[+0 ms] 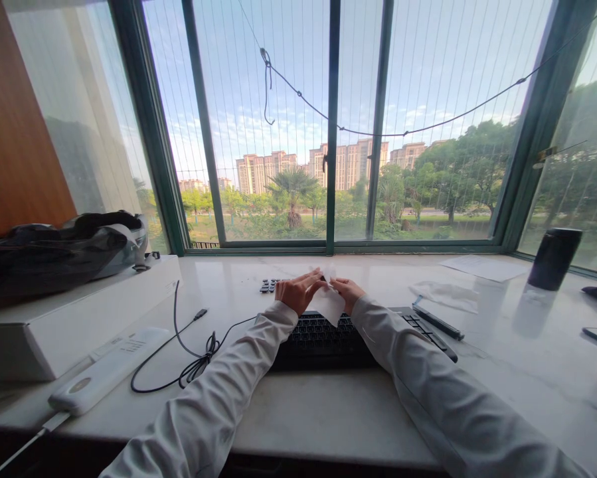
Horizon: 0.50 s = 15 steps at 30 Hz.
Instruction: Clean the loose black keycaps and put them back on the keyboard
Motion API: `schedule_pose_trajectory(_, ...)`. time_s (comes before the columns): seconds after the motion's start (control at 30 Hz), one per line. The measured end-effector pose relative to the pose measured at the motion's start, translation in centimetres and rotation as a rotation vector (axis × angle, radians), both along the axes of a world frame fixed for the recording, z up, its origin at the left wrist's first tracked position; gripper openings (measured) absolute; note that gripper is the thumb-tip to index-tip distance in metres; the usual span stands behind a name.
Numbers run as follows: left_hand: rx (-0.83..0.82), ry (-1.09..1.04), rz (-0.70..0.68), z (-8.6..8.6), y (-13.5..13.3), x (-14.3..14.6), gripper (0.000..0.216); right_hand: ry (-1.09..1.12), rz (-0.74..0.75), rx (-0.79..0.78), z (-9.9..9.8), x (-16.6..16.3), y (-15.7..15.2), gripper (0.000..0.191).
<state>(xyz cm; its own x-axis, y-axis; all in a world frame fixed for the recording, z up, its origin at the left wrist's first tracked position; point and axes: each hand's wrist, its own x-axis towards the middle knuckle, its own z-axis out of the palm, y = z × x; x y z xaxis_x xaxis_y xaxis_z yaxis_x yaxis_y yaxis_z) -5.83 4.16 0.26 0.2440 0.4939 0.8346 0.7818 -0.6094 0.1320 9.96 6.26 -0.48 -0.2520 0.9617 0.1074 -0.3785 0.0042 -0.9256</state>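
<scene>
Both hands meet above a black keyboard (323, 355) on the pale marble-like counter. My right hand (346, 292) is closed on a white tissue (331, 308), which hangs down over the keys. My left hand (297, 292) pinches a small dark piece (323, 278), apparently a keycap, against the tissue; fingers and tissue hide most of it. Several loose dark keycaps (267, 287) lie on the counter just left of my left hand, behind the keyboard. My right sleeve covers part of the keyboard's right side.
A coiled black cable (198, 362) lies left of the keyboard, near a white power strip (106, 372) and a white box (93, 318) bearing a black bag (64, 245). Rightward are a dark pen-like tool (440, 320), crumpled clear plastic (445, 295), paper (482, 267) and a black cylinder (554, 259).
</scene>
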Motion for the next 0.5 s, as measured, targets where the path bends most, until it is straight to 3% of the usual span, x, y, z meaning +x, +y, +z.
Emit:
schedule_pose_trajectory(0.27,0.014,-0.006,-0.035,-0.25,0.33,0.19,0.033,0.016,-0.138,-0.004,-0.28,0.33,0.75,0.041)
schedule_pose_trajectory(0.5,0.015,-0.017,-0.001,-0.21,0.08,0.27,0.035,-0.018,-0.068,-0.061,0.3,0.14,0.04,0.035)
